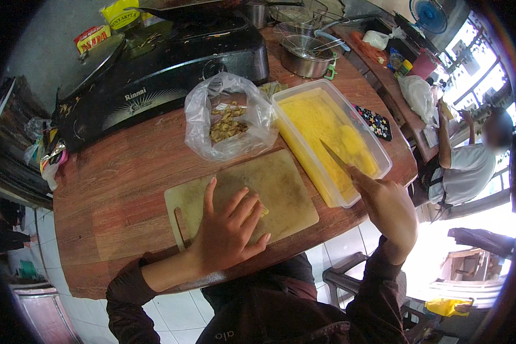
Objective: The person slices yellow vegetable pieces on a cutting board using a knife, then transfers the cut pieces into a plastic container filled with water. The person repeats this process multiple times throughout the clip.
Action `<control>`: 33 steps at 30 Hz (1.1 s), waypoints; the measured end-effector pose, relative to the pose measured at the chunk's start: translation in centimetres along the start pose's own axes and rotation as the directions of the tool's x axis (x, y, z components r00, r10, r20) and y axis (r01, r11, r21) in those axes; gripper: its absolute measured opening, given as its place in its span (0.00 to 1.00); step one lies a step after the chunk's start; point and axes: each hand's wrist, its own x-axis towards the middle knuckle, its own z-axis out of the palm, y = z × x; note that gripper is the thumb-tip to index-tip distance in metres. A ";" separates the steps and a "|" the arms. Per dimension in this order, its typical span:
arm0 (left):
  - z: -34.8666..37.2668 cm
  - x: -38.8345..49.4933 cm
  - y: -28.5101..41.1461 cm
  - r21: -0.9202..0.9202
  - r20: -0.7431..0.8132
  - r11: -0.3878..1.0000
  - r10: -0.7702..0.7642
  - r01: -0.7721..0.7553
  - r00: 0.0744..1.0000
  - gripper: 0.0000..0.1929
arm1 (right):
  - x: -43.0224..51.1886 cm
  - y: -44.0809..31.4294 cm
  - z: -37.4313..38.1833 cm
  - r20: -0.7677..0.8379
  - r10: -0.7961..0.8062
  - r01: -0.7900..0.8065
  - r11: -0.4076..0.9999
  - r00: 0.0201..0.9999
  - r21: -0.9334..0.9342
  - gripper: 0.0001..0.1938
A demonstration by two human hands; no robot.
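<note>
My left hand point(230, 223) rests palm down over a pale green plastic cutting board point(284, 189), its fingers spread. A small pale yellow piece of food point(265, 211) shows beside those fingers; whatever lies under the palm is hidden. In my right hand point(389, 208) is a knife point(336, 158), held by its handle. Its blade reaches over a rectangular clear plastic container point(380, 152), and I cannot tell if it touches the contents. Yellow food point(305, 114) fills that container, with smoother lumps at its right. Behind the board, an open clear plastic bag point(198, 124) holds brownish food scraps point(228, 124).
A black Rinnai gas stove point(163, 86) occupies the back left of the wooden table point(120, 193). A metal pot point(303, 64) carries wire strainers point(303, 41). A star-patterned phone case point(374, 122) lies beside the container. To the right, a person point(468, 167) is at another table.
</note>
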 end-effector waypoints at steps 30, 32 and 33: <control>0.3 -0.1 0.4 0.023 -0.018 1.000 0.001 -0.001 1.000 0.28 | -3.6 -6.2 7.1 0.033 -0.222 0.178 0.853 0.974 0.490 0.32; 0.2 -0.1 0.4 0.022 -0.020 1.000 0.002 -0.002 1.000 0.28 | -3.5 -6.2 7.1 0.024 -0.217 0.182 0.866 0.976 0.465 0.33; 0.2 -0.1 0.4 0.021 -0.023 1.000 0.003 -0.003 1.000 0.28 | -3.5 -6.2 7.2 0.021 -0.218 0.184 0.870 0.976 0.456 0.33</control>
